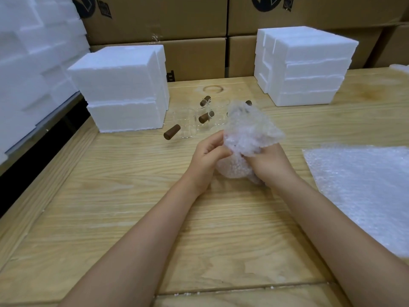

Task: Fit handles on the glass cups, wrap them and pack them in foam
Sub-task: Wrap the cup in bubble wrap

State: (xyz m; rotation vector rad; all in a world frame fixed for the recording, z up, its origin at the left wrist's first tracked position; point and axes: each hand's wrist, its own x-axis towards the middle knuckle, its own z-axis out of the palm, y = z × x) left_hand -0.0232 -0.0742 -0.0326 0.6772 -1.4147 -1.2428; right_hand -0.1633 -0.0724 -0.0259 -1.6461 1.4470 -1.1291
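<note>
A bundle of bubble wrap (pixel 247 138) stands above the middle of the wooden table (pixel 110 196), held between both hands; whatever is inside it is hidden. My left hand (pixel 204 160) pinches its left side with curled fingers. My right hand (pixel 269 166) grips its lower right side. Behind the bundle, several clear glass cups (pixel 187 125) with brown wooden handles (pixel 172 132) lie on the table.
A foam block stack (pixel 124 89) stands at the back left and another foam stack (pixel 305 65) at the back right. A pile of bubble wrap sheets (pixel 365 191) lies at the right. Cardboard boxes (pixel 194 21) line the back; more foam (pixel 31 63) is stacked far left.
</note>
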